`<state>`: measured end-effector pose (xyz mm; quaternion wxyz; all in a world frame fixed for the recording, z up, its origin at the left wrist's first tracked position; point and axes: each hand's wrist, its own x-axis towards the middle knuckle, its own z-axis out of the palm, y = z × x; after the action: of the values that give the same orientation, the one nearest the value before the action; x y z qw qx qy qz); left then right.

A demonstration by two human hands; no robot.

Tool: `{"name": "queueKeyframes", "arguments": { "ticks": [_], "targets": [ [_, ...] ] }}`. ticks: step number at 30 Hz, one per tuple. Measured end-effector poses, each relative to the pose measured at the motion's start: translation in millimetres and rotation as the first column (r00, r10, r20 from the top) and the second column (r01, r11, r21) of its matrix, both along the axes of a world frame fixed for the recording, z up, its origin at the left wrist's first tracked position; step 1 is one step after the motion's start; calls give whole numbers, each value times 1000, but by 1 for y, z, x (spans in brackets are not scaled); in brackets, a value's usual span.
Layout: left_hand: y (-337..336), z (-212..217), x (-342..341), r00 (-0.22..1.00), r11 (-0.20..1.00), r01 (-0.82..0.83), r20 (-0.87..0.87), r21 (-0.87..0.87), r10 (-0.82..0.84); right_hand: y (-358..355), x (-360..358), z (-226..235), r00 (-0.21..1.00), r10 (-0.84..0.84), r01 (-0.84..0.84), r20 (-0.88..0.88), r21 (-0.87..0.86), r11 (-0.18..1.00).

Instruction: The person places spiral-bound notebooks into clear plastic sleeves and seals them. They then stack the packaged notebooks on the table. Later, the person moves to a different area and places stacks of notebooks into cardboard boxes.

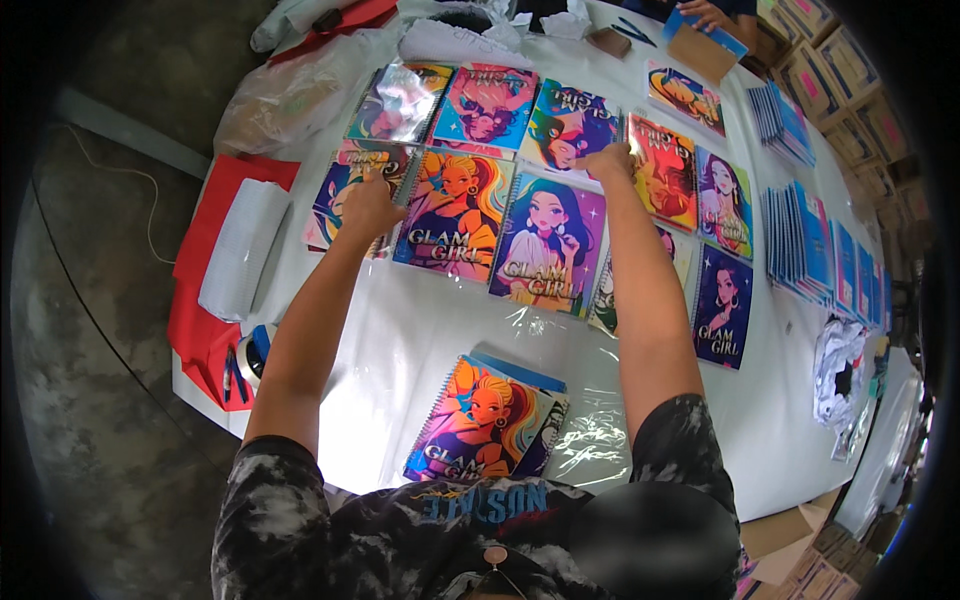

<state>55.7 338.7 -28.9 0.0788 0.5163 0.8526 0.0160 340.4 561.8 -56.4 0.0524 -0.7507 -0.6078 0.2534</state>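
Note:
Spiral notebooks with bright cartoon covers lie in two rows on the table. My left hand (370, 206) rests on the leftmost near notebook (330, 205), thumb and forefinger apart. Beside it lies an orange notebook (455, 215), then a purple notebook (548, 240). My right hand (612, 164) reaches over the far row, touching the lower edge of a multicoloured notebook (568, 120), its thumb spread to the left. A red-orange notebook (662, 175) is just right of that hand. Close to my body sits a small pile topped by another orange notebook (475, 415).
Stacks of blue-backed notebooks (795, 240) stand along the right side. Clear plastic film (590, 430) covers part of the white table (390, 340). At left are a white roll (243, 250) and red sheet (195, 300). Another person's hand (705, 15) holds a notebook at far right.

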Motion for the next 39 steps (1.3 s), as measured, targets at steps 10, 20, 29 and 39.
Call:
{"name": "queueKeyframes", "arguments": {
  "ticks": [10, 20, 29, 39],
  "targets": [
    [-170, 60, 95, 722, 666, 41, 438, 745, -535, -3, 32, -10, 979, 90, -47, -185, 221, 974],
    [-227, 32, 127, 457, 546, 638, 304, 542, -836, 21, 35, 4, 999, -39, 40, -17, 37, 999],
    [-249, 76, 79, 824, 555, 124, 227, 822, -520, -192, 98, 119, 453, 205, 18, -868, 238, 971],
    [-225, 134, 96, 884, 9, 110, -93, 994, -458, -361, 142, 111, 201, -88, 177, -976, -52, 983]
  ]
}}
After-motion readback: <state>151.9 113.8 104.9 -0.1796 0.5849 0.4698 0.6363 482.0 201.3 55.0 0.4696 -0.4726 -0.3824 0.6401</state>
